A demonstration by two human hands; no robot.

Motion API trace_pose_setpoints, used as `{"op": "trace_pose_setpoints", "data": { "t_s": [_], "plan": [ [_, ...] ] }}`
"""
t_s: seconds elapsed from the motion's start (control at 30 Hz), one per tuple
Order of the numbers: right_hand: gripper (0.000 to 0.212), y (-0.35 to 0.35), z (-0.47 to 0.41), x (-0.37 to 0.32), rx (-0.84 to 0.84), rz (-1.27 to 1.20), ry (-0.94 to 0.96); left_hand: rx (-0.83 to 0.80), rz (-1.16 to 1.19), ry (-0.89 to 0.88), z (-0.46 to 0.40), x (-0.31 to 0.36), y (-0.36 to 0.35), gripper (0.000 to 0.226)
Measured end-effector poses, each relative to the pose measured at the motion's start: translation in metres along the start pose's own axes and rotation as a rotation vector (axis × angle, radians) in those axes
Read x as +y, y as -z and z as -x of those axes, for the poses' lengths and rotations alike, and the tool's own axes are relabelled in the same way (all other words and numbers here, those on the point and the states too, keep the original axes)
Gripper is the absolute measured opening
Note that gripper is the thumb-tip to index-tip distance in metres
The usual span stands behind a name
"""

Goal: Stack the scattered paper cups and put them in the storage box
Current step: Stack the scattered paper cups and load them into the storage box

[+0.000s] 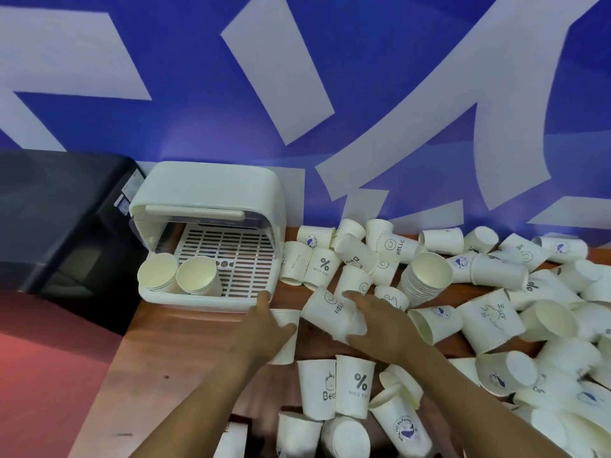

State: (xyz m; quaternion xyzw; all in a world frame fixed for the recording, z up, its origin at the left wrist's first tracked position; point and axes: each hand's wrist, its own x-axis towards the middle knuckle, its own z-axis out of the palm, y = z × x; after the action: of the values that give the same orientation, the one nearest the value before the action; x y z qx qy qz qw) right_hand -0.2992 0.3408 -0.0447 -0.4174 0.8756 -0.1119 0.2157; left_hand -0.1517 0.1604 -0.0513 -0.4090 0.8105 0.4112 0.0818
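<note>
White paper cups (496,292) are being left scattered across the wooden counter (185,345), right of the storage box (211,206). Two cup stacks (178,276) are being kept in the box's front left corner, on its slotted tray. A plain cup (284,338) is being grasped by the left hand (261,328). A "HELLO" cup (325,312) is being grasped in the right hand (380,325) grip.

Storage box (211,206) (two stacks (180,274) inside) left of cups (496,292).

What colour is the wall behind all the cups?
The wall is blue with big white shapes, seen best in the head view.
</note>
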Motion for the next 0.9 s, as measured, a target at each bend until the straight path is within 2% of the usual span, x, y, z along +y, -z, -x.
{"op": "trace_pose_setpoints", "data": {
  "t_s": [0.2,0.43,0.63,0.9],
  "plan": [
    [0.08,0.018,0.02,-0.01,0.127,-0.063,-0.07,0.05,-0.072,-0.091,0.029,0.013,0.02,0.094],
    [0.079,0.031,0.031,-0.016,0.183,-0.104,-0.152,0.116,-0.213,-0.113,0.053,0.009,0.049,0.08],
    [0.08,0.036,0.035,-0.032,0.219,-0.153,-0.166,0.187,-0.199,-0.173,0.063,0.006,0.07,0.076],
    [0.073,0.042,0.037,-0.089,0.314,-0.248,-0.193,0.139,-0.192,-0.286,0.062,-0.01,0.116,0.079]
  ]
}}
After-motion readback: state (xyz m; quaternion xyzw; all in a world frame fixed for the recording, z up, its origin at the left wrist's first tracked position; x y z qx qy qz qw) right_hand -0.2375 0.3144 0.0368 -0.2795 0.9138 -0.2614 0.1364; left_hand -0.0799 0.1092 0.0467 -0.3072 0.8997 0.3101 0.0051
